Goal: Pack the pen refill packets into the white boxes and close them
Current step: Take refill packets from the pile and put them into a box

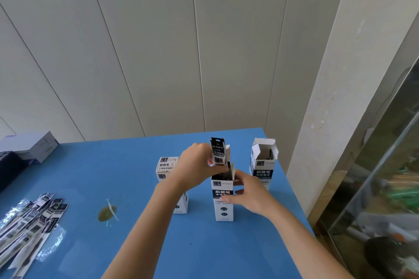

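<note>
We see three tall white cardboard boxes with black print standing upright on the blue counter (113,165). The middle white box (223,208) is open at the top with one flap standing up, and dark packet ends show inside its mouth. Our right hand (251,197) grips this box around its right side, the fingers (231,199) curled onto the printed front. Our left hand (195,165) pinches a small bundle of black-and-white pen refill packets (218,152) upright directly above that open mouth. We cannot tell whether their lower ends are inside the box. The right-hand white box (263,165), near the counter's far corner, stands apart from the others with its flaps up and dark packets visible inside. The left white box (166,165) is closed on top and partly hidden behind the left forearm. A loose pile of more refill packets (29,222) lies at the counter's left edge. A grey carton (31,145) sits at the far left.
</note>
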Demonstrator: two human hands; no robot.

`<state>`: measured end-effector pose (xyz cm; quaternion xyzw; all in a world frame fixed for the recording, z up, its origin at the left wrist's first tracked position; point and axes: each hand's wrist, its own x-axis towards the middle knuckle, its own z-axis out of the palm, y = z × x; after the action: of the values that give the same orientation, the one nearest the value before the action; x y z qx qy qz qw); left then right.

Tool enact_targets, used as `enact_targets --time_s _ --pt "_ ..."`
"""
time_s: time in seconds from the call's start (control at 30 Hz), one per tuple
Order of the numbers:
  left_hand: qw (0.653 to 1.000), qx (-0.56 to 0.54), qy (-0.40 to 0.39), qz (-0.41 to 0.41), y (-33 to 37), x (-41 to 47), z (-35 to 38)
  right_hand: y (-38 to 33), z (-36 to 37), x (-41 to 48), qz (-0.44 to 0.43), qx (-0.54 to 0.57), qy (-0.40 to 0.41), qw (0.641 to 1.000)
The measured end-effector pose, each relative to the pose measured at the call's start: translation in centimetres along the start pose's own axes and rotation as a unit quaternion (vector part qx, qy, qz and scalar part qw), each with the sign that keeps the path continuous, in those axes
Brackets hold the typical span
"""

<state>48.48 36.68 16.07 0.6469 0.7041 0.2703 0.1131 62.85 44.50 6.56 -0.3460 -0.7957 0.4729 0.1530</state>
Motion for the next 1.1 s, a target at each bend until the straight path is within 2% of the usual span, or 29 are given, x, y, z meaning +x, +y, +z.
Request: enact_targets --time_s 0.1,0.3,0.5,0.63,0.83,1.0,1.1 --pt "1.0 0.029 -0.008 -0.001 0.8 -0.1 0.1 0.0 0.0 0.1 0.0 0.001 -0.002 1.0" --pt "0.998 -0.053 0.025 -0.01 0.1 0.0 -0.2 0.3 -0.1 0.0 0.003 0.01 -0.006 1.0" --pt "0.995 0.091 -0.041 -0.015 0.6 0.5 -0.1 0.2 0.1 0.1 0.001 0.02 -0.02 1.0" --pt "1.0 0.012 -0.024 0.0 0.6 0.9 -0.9 0.2 0.0 0.2 0.004 0.021 -0.018 1.0" --pt "0.983 0.15 -0.103 -0.007 1.0 1.2 -0.4 0.3 0.1 0.4 0.004 0.021 -0.028 0.999" --pt "0.99 0.134 -0.047 -0.006 0.6 1.2 -1.4 0.5 0.0 0.3 0.009 0.023 -0.022 0.999" --pt "0.988 0.135 -0.066 -0.015 0.6 1.4 -0.9 0.6 0.0 0.1 0.011 0.028 -0.021 0.999"
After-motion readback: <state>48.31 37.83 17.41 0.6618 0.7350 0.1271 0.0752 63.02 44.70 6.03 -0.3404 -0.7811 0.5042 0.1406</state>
